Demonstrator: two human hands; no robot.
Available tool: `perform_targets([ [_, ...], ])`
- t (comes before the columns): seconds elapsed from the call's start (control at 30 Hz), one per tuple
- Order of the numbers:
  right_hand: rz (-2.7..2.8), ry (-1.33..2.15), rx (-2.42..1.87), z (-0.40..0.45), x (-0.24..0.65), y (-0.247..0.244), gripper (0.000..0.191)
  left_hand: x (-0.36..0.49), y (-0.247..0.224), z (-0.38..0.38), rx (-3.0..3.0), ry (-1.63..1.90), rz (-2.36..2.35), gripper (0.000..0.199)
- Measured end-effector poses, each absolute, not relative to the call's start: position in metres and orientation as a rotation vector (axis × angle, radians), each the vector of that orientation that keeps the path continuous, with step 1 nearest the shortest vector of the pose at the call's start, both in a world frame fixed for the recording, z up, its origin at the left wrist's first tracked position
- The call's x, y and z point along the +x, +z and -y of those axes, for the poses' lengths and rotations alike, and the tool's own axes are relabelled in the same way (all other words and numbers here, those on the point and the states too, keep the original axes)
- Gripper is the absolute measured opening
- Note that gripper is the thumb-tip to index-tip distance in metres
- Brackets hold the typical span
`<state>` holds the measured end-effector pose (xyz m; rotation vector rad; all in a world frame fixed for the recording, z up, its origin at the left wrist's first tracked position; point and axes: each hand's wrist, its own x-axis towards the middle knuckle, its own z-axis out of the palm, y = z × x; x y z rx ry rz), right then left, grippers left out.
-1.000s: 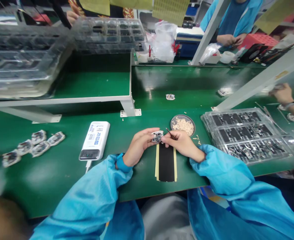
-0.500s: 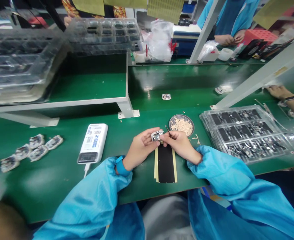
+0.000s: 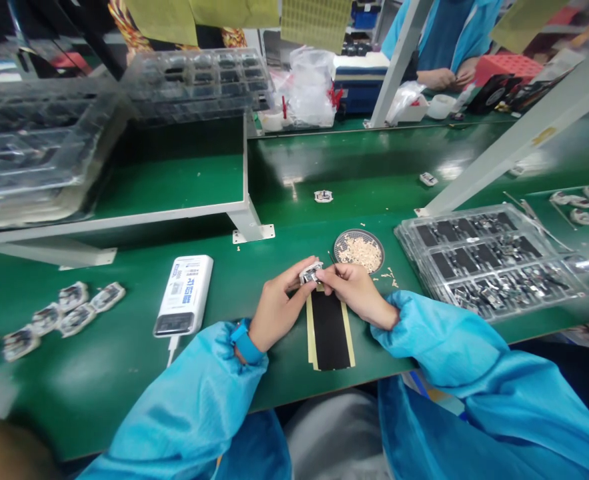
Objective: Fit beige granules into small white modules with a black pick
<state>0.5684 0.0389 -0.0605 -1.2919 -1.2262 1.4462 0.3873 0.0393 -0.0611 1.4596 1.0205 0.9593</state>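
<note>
Green workbench [image 3: 124, 393], both hands [image 3: 277, 313] [image 3: 354, 291] gripping small circuit module [image 3: 311, 272], long axis rising rightward

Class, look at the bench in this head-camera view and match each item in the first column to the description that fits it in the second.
Items:
1. Small circuit board
2. Round dish
3. White power bank
4. Blue wristband

Descriptions:
A. Worn on the left wrist
B. Trailing a cable
C. Held between the left hand and right hand
D. Filled with pale bits

Pairs: 1-C, 2-D, 3-B, 4-A
</note>
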Motion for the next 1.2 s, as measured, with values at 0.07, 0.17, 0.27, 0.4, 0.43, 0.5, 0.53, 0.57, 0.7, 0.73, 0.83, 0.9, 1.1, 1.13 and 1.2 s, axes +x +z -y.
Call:
perform_targets([
  [0.07, 1.239, 1.447, -1.29, -0.039, 0.569, -0.062, 0.042, 0.385, -0.06, -0.038, 1.582, 0.922, -1.097, 0.045],
  [0.17, 1.306, 1.346, -1.333, -0.04, 0.57, -0.065, 0.039, 0.384, -0.058, -0.039, 1.516, 0.915, -1.089, 0.047],
  [0.27, 1.286, 1.272, -1.282, -0.041, 0.57, -0.067, 0.033, 0.385, -0.057, -0.04, 1.265, 0.933, -0.957, 0.054],
  [0.4, 1.209, 1.345, -1.124, -0.04, 0.568, -0.066, 0.04, 0.387, -0.058, -0.042, 1.125, 0.921, -0.854, 0.058],
  [0.43, 1.194, 1.355, -1.111, -0.04, 0.567, -0.065, 0.04, 0.387, -0.059, -0.042, 1.126, 0.926, -0.851, 0.058],
  [0.5, 1.174, 1.367, -1.091, -0.039, 0.567, -0.064, 0.043, 0.387, -0.059, -0.042, 1.141, 0.942, -0.852, 0.057],
  [0.53, 1.173, 1.369, -1.085, -0.038, 0.567, -0.063, 0.044, 0.387, -0.059, -0.042, 1.15, 0.948, -0.85, 0.057],
  [0.57, 1.178, 1.367, -1.08, -0.037, 0.566, -0.062, 0.046, 0.387, -0.059, -0.042, 1.155, 0.952, -0.848, 0.056],
  [0.7, 1.209, 1.341, -1.055, -0.036, 0.566, -0.059, 0.045, 0.388, -0.056, -0.041, 1.149, 0.948, -0.84, 0.055],
  [0.73, 1.213, 1.333, -1.049, -0.035, 0.566, -0.059, 0.044, 0.389, -0.055, -0.041, 1.148, 0.949, -0.841, 0.054],
  [0.83, 1.241, 1.286, -1.08, -0.034, 0.565, -0.056, 0.043, 0.389, -0.054, -0.038, 1.149, 0.958, -0.842, 0.054],
  [0.9, 1.272, 1.248, -1.113, -0.033, 0.565, -0.055, 0.043, 0.39, -0.053, -0.036, 1.148, 0.969, -0.839, 0.053],
  [1.1, 1.291, 1.243, -1.112, -0.031, 0.565, -0.054, 0.032, 0.393, -0.052, -0.032, 1.189, 1.004, -0.84, 0.04],
  [1.13, 1.278, 1.256, -1.1, -0.031, 0.565, -0.055, 0.032, 0.393, -0.052, -0.032, 1.194, 1.007, -0.841, 0.04],
  [1.2, 1.248, 1.311, -1.075, -0.031, 0.564, -0.056, 0.031, 0.394, -0.053, -0.031, 1.196, 1.022, -0.846, 0.039],
])
